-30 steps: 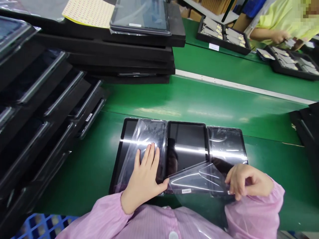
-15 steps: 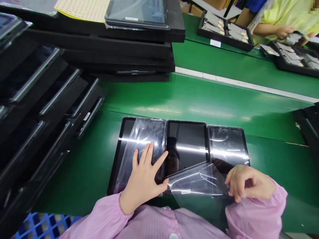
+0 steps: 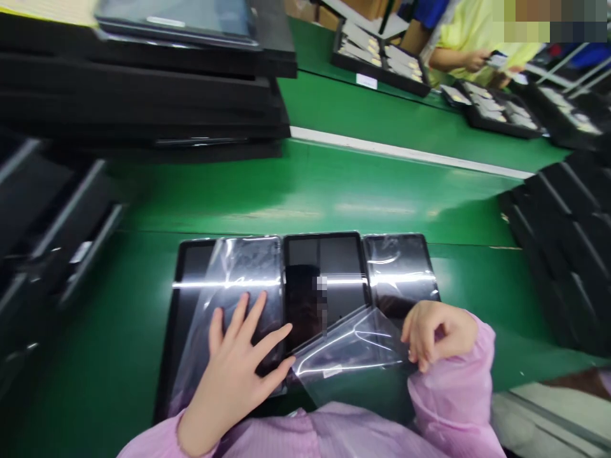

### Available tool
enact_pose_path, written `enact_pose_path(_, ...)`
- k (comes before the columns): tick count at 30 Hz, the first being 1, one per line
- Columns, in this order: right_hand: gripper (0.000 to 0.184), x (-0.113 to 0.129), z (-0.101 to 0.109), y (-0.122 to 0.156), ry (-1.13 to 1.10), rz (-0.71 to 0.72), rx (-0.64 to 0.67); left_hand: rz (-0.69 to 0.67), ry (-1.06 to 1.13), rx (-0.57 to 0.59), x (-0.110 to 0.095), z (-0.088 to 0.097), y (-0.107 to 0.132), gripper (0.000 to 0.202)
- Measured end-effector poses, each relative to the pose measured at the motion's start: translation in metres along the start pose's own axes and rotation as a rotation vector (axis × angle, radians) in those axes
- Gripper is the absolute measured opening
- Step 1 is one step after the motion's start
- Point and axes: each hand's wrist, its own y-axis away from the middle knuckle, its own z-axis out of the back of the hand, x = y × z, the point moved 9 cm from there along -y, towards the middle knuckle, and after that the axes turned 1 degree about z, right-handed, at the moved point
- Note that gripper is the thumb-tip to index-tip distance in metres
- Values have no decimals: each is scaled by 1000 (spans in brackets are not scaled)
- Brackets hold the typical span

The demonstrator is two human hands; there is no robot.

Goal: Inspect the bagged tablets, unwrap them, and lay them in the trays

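Three dark tablets lie side by side on the green bench. On the left tablet point(image 3: 188, 267) a clear film point(image 3: 245, 267) covers the right portion of the screen. My left hand point(image 3: 231, 372) rests there with fingers spread, its thumb near the middle tablet point(image 3: 334, 257). That middle one shows a bare, shiny screen in its upper part. A loose clear film point(image 3: 341, 350) with a small white label lies tilted across its lower end. My right hand point(image 3: 442, 331) is closed at this film's right end, over the bottom of the film-covered right tablet point(image 3: 398, 257).
Stacked black foam trays point(image 3: 191, 102) stand at the back left, with a tablet point(image 3: 176, 19) on top. More black trays point(image 3: 568, 254) rise at the right. Across the bench, a person in yellow point(image 3: 458, 44) handles small items beside black boxes point(image 3: 420, 86) of grey pieces.
The view has swung to the right, so the bench things appear further left. Both hands keep nearly the same pose on the tablets and film.
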Motion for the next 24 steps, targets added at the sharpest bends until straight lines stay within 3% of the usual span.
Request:
enact_pose_path(10, 43, -4, 1, -2, -11, -34, 39, -65, -74, 64, 5, -4, -1, 30)
enact_pose_path(12, 41, 0, 5, -6, -20, -46, -23, -56, -82, 62, 6, -5, -1, 30)
enact_pose_path(15, 22, 9, 20, -17, -36, -80, -238, -39, -110, 40, 4, -3, -5, 20)
enact_pose_path(17, 14, 18, 31, -30, -61, -93, -414, -20, -142, 32, 1, -2, -8, 19)
enact_pose_path(19, 19, 31, 40, -49, -85, -71, -575, 20, -156, 48, 0, -2, -12, 24)
enact_pose_path(21, 19, 41, 41, -76, -60, -61, -611, 63, -136, 42, 0, 0, -16, 35)
enact_pose_path(24, 29, 38, 37, -121, -39, -108, -539, 55, -92, 34, -1, 2, -20, 43)
